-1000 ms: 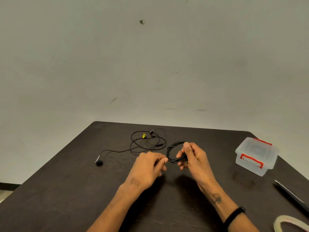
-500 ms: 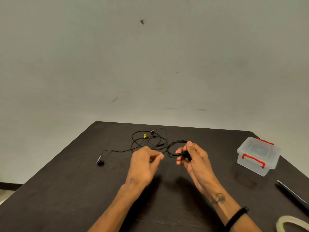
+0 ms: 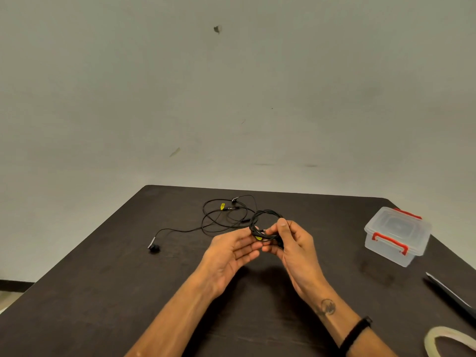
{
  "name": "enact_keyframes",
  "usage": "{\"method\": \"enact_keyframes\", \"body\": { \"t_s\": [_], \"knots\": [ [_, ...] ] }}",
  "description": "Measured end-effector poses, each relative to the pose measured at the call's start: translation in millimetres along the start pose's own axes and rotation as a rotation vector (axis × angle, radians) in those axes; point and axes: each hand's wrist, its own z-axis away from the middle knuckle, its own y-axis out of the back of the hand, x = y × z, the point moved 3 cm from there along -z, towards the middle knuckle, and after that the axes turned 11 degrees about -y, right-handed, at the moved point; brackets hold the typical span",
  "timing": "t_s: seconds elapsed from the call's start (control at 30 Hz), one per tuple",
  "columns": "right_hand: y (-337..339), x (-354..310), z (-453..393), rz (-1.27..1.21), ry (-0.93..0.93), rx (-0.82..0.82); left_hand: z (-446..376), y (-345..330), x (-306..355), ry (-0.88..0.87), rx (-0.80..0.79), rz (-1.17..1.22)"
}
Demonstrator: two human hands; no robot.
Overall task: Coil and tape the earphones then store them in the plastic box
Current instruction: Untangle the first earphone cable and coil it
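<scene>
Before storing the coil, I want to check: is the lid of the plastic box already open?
No, the lid sits closed on the plastic box, with its red latches down.

Black coiled earphones [image 3: 262,224] held above table; lidded clear plastic box [image 3: 395,235] far right

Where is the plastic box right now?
In the head view, the plastic box sits lid on at the table's right edge, beyond the tape roll.

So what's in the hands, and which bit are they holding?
The right hand pinches the coiled earphones at the lower edge of the loop. The left hand lies open with its fingers touching the coil there.
</scene>
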Motion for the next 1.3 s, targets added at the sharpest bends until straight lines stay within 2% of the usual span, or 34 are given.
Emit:
{"method": "enact_keyframes", "body": {
  "t_s": [0.13, 0.2, 0.27, 0.4, 0.47, 0.57, 0.67, 0.8, 0.9, 1.0, 1.1, 1.3],
  "knots": [
    [0.4, 2.3, -0.3, 0.037, 0.008, 0.002, 0.3, -2.6, 0.4, -0.140, -0.050, -0.127],
    [-2.0, 3.7, 0.3, 0.104, 0.016, -0.006, -1.7, 1.6, -0.5, -0.183, 0.016, -0.165],
    [-2.5, 6.1, -0.5, 0.191, 0.016, 0.008, -3.6, 4.3, 0.2, -0.154, 0.055, -0.126],
    [4.7, 9.6, -5.0, 0.375, -0.003, 0.076, -6.6, 3.3, 3.8, -0.041, -0.038, -0.040],
    [8.4, 6.8, -5.5, 0.358, -0.016, 0.099, -6.7, 0.7, 2.5, -0.004, -0.110, -0.173],
    [8.7, -1.6, -2.6, 0.317, -0.008, 0.074, -8.2, 0.3, -2.2, -0.055, -0.144, -0.536],
    [10.5, -2.8, -3.3, 0.283, -0.003, 0.080, -9.6, 4.5, -4.0, -0.197, -0.186, -0.606],
    [10.6, -2.5, -2.2, 0.253, -0.046, 0.063, -11.7, 12.0, 5.9, -0.334, -0.015, -0.497],
    [8.2, -2.0, -1.6, 0.314, -0.093, 0.006, -16.0, 19.9, 9.6, -0.384, 0.096, -0.514],
    [7.3, 2.3, -2.2, 0.388, -0.153, -0.047, -18.9, 29.0, 13.3, -0.459, 0.166, -0.733],
    [3.9, 3.8, 0.8, 0.275, -0.255, -0.109, -14.5, 27.0, 19.3, -0.541, 0.178, -0.959],
    [3.5, 2.2, 5.9, 0.117, -0.483, -0.215, -11.4, 28.4, 22.0, -0.535, 0.202, -1.107]
  ]
}}
